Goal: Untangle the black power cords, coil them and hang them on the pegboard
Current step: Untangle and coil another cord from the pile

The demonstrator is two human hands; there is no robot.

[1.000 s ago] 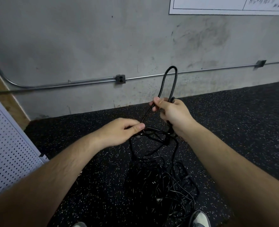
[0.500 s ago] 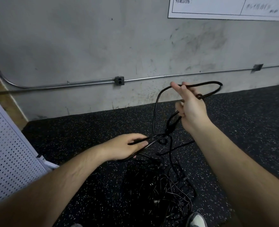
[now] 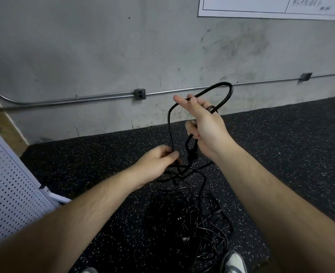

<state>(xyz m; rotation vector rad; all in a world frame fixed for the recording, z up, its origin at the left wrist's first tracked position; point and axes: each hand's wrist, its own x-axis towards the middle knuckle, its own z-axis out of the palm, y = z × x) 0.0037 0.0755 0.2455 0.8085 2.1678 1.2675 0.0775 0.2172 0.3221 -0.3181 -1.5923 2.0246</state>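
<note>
Cord loop (image 3: 219,88): black, round-section, smooth and slightly glossy. One elongated loop, long axis slanting from lower left to upper right, rounded end pointing up and right toward the wall. It passes over the fingers of the right hand (image 3: 208,127), which are spread, with the thumb pressed to a strand below the palm. A strand drops near-vertically from the loop's left bend to the left hand (image 3: 158,164).

Left hand: lower than and left of the right hand, fingertips pinched together on that descending strand.

Cord tangle (image 3: 190,219): black, thin, many crossing strands in a loose heap on the floor, below both hands and between the forearms. Several strands rise from it to the hands. Plug ends show faintly within; number of cords cannot be told.

Floor (image 3: 280,154): black rubber, flecked white, matte.

Pegboard (image 3: 7,194): white, perforated in a regular grid, leaning at far left, well apart from the left hand.

Wall (image 3: 83,46): grey concrete, stained, beyond the hands. Metal conduit (image 3: 182,92) runs across it, with an outlet box (image 3: 139,94). White paper sheet (image 3: 261,6) at upper right.

Shoe (image 3: 233,262): toe below the tangle, at bottom edge.
</note>
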